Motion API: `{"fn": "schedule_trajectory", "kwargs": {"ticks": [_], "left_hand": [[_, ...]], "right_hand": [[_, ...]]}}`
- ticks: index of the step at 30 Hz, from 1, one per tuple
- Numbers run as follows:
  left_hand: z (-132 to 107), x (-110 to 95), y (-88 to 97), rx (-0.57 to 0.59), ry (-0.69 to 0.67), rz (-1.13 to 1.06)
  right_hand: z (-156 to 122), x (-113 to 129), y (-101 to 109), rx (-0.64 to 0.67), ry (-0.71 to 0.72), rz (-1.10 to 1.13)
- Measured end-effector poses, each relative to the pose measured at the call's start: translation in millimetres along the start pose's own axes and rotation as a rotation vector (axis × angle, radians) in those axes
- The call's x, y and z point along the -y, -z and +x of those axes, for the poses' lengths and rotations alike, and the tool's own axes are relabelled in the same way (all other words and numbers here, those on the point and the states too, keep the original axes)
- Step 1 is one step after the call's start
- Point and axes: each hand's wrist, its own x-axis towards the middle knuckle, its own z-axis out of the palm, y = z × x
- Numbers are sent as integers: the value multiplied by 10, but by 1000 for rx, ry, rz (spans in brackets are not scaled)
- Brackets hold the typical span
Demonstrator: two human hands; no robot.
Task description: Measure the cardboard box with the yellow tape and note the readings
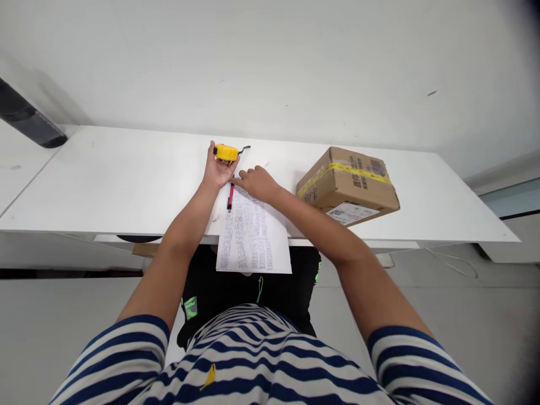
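Observation:
My left hand (216, 169) is closed around a yellow tape measure (226, 152) near the far edge of the white table (105, 180); its metal tab sticks out to the right. My right hand (256, 183) rests on the top of a printed sheet of paper (252, 236), fingers curled with the index finger pointing left toward a red and black pen (230, 197). The pen lies along the sheet's upper left edge. The sheet hangs over the table's near edge.
A taped cardboard box (348, 184) with a shipping label sits to the right of my right hand. A dark object (29, 121) juts in at the far left. The wall runs behind the table. A black chair (219, 287) is below the sheet.

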Motion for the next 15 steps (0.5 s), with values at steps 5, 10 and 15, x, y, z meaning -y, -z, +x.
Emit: {"fn": "schedule_trajectory", "kwargs": {"ticks": [5, 10, 15], "left_hand": [[-51, -25, -26, -42, 31, -41], [-99, -49, -65, -34, 28, 33], [-95, -50, -51, -16, 17, 11]], "right_hand": [[-62, -63, -37, -19, 97, -72], [-246, -90, -121, -57, 64, -43], [-270, -86, -158, -67, -27, -24]]}}
